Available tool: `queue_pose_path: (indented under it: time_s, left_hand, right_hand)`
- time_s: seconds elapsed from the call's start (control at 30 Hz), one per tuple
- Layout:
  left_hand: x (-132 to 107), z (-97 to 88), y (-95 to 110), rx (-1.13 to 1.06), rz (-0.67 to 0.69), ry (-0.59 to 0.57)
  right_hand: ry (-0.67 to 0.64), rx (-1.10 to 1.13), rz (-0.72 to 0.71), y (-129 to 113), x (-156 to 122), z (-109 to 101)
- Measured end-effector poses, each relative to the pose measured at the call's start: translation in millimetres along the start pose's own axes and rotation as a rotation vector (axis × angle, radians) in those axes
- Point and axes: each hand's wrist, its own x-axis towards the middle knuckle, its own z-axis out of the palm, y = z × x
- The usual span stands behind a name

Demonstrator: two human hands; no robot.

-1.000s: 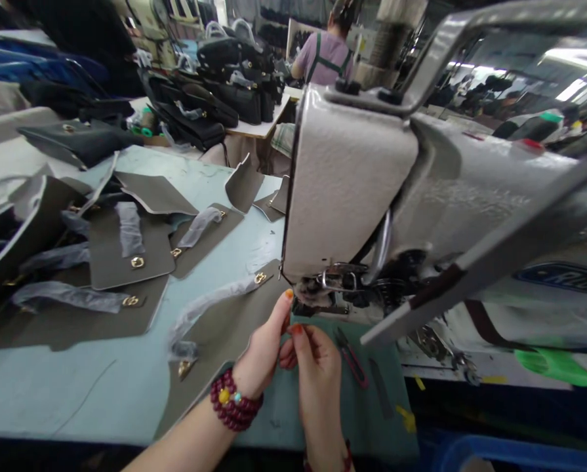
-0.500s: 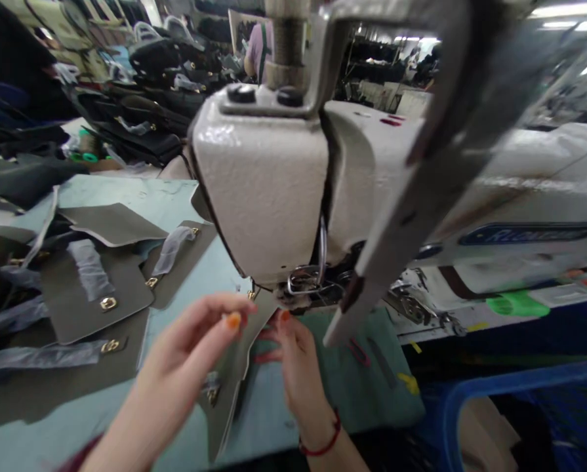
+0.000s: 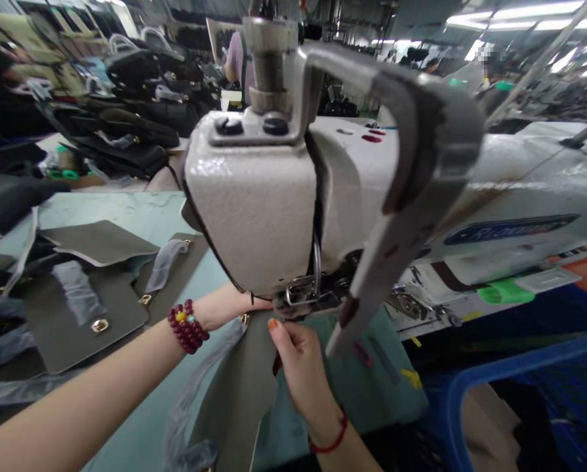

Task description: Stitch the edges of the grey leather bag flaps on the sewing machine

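Observation:
A grey leather panel (image 3: 241, 387) lies under the head of a sewing machine (image 3: 254, 210), running toward me from the needle area. My right hand (image 3: 300, 364), with a red cord at its wrist, pinches the panel's right edge, thumb on top and fingers curled below. Beyond the panel, my left hand (image 3: 231, 305) reaches in behind the machine head; its fingers are mostly hidden there. A dark red bead bracelet (image 3: 189, 326) circles that wrist. Along the panel's left side runs a plastic-wrapped strap (image 3: 195, 387) with a gold-coloured metal fitting near the left hand.
More grey leather pieces (image 3: 77, 321) with wrapped straps and gold fittings lie at left on the pale green table (image 3: 126, 436). A metal bar (image 3: 386, 262) slants down right of the needle area. A blue basket (image 3: 453, 406) stands at lower right. Black bags (image 3: 126, 124) are piled behind.
My left hand has moved forward, behind the machine head. The panel now lies flatter and turned, its strap showing on the left. My right hand has closed on the panel's edge.

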Motion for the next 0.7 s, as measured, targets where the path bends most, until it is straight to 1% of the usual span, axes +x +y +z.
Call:
queue_pose_path:
  time_s: [0.07,0.13,0.27,0.33,0.4,0.47,0.53,0.6,0.63,0.67,0.7]
  left_hand:
    - [-3,1.7,-10,-0.032,0.001,-0.09]
    - [-6,4.6,-19,-0.058,-0.01,-0.136]
    - [-15,13.2,-31,-0.08,-0.096,-0.106]
    - [-19,16.7,-34,-0.069,-0.101,-0.06]
    - [-21,17.7,-38,-0.041,-0.074,-0.01]
    - [-28,15.8,-49,0.013,-0.039,0.091]
    - [-41,12.6,-68,0.082,0.023,0.239]
    - [-62,10.6,-95,0.162,0.109,0.383]
    - [-75,11.0,-109,0.201,0.143,0.418]
    - [-87,12.8,-122,0.23,0.156,0.414]
    - [-98,16.0,-133,0.231,0.148,0.379]
  right_hand:
    - [-0.027,-0.014,-0.003,-4,0,-4]
    - [-0.053,-0.047,-0.007,-8,1,-10]
    - [-0.137,-0.119,0.009,-14,6,-27]
    - [-0.193,-0.127,0.026,-17,12,-37]
    - [-0.225,-0.136,0.033,-20,18,-45]
    - [-0.24,-0.149,0.024,-24,22,-52]
    - [-0.25,-0.151,0.005,-30,22,-56]
    - [-0.26,-0.134,-0.001,-34,16,-59]
    - [-0.265,-0.124,0.009,-34,11,-60]
    - [-0.264,-0.114,0.03,-32,4,-60]
    - [-0.254,-0.099,0.063,-29,-5,-59]
